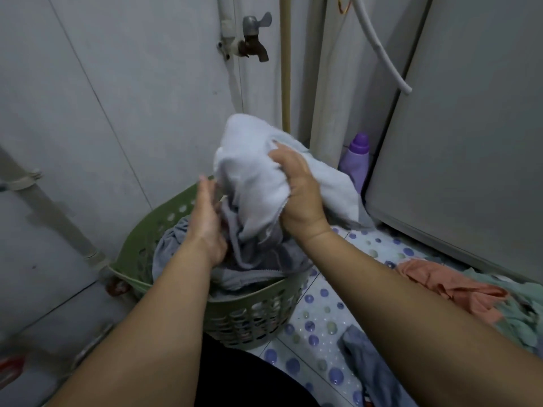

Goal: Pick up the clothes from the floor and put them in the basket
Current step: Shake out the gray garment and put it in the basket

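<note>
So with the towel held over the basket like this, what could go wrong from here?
1. The pale towel, gripped by the right hand, trails over the green basket rim on the right; dropped as is, part may slide back to the floor.
2. The basket already looks heaped with grey clothes; the left hand may need to press them down.
3. The orange garment and blue garment remain on the floor.

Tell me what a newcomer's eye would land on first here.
First the pale towel, bunched in the right hand above the green basket at centre, with the left hand touching the grey clothes in it. Next, the orange garment on the dotted floor at right, and the purple bottle by the wall.
</note>
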Demonstrator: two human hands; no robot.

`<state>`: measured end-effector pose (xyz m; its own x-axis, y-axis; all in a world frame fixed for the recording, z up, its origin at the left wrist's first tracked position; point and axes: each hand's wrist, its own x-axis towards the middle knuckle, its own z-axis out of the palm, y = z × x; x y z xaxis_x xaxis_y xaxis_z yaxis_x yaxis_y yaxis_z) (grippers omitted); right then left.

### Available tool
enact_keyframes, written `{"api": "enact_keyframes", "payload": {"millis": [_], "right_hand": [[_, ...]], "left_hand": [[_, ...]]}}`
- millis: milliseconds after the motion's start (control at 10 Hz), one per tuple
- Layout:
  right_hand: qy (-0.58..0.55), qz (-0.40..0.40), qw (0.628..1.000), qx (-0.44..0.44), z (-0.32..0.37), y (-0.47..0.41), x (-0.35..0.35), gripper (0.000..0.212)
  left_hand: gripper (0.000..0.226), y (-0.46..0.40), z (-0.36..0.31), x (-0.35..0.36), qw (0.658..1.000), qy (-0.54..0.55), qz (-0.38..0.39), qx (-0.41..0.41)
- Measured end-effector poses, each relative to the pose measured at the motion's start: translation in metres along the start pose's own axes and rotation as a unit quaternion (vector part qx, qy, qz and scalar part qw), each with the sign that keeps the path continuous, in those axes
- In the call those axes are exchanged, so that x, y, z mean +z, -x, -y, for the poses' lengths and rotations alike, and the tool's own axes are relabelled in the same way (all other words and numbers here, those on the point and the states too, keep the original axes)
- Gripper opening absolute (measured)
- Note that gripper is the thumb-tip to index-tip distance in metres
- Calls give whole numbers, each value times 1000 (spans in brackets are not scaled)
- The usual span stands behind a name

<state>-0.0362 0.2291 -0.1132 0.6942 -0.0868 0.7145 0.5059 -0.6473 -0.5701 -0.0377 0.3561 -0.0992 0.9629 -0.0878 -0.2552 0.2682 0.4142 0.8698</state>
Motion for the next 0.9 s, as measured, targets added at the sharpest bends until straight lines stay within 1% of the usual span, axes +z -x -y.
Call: {"api": "enact_keyframes", "payload": {"millis": [100,200,300,400,500,600,700,800,900], "right_hand": [[110,101,989,-2,16,-10,21,50],[81,290,953,-38,-1,0,38,22],[163,507,846,32,-5,11,34,52],[198,494,840,106,-16,11,19,53],[354,412,834,97,-39,2,2,50],[474,389,785,87,-58,0,-16,61],[522,396,752,69,-75,-4,-23,68],[557,385,735,28,-80,-12,-16,53],[538,391,747,-1,-73,-23,-3,36]], "left_hand": [[58,0,-6,-16,994,74,-59,56],[55,-8,-5,-34,989,39,-127,62],[77,-18,1,-52,982,-135,-126,27],[65,-11,12,-44,920,-390,-9,45],[69,-10,23,-37,827,-557,74,10],[82,-16,33,-34,711,-695,94,-48],[94,-30,44,-37,597,-790,99,-99],[76,-49,36,-56,555,-821,68,-113],[38,-55,17,-82,532,-845,5,-49]]}}
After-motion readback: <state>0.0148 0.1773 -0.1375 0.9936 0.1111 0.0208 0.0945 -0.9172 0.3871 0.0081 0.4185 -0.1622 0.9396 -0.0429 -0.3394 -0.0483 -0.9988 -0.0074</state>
